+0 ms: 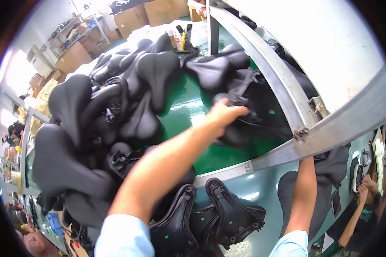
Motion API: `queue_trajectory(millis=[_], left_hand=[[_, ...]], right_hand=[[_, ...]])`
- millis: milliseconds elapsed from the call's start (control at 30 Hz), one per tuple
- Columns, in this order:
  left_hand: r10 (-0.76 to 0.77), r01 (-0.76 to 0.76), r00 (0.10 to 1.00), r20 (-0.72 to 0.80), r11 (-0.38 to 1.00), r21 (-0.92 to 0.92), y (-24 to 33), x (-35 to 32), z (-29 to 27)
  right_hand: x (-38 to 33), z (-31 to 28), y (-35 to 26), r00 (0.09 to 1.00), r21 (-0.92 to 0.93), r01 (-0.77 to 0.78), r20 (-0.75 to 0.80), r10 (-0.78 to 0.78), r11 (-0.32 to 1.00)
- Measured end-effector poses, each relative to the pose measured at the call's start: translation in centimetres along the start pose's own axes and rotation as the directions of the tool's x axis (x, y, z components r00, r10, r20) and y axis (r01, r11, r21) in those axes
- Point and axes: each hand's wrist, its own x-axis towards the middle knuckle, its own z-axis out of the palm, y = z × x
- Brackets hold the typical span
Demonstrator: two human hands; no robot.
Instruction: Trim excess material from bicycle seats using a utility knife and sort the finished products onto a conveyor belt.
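My left hand [224,115] reaches far out over the green table [188,112] and lies on a black bicycle saddle [248,122], fingers curled over its edge; the picture is blurred there. My left forearm crosses a big heap of black saddles [116,98]. My right forearm [303,192] runs up to the grey metal bar [330,128] at the table's edge, and the hand is hidden behind it. A dark grey saddle [334,165] hangs just beside that wrist. Upturned saddles [227,214] showing their undersides lie between my arms.
A second metal bar [261,60] and a white panel [326,38] close off the right side. Cardboard boxes [133,17] and shelving [79,32] stand at the back. Another person's hands [366,188] work on a small part at the lower right.
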Motion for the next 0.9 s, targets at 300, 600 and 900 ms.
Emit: queue_trajectory(millis=[300, 600, 900], left_hand=[[0.429, -0.214, 0.761, -0.487, 0.874, 0.436, 19.5, -30.2, -18.7], [0.510, -0.782, 0.342, -0.789, 0.620, 0.061, 17.6, -55.1, -33.7], [0.290, -0.610, 0.640, -0.711, 0.755, -0.241, 14.0, -51.1, -40.3]], right_hand=[[-19.9, -5.9, -6.7, 0.974, -0.045, -0.216, -0.080, 0.212, 0.975], [-38.9, 4.7, -13.0, 0.989, 0.083, -0.011, 0.148, -0.002, 0.997], [-42.5, 31.3, -26.4, 0.850, 0.546, -0.048, 0.462, -0.253, 0.837]])
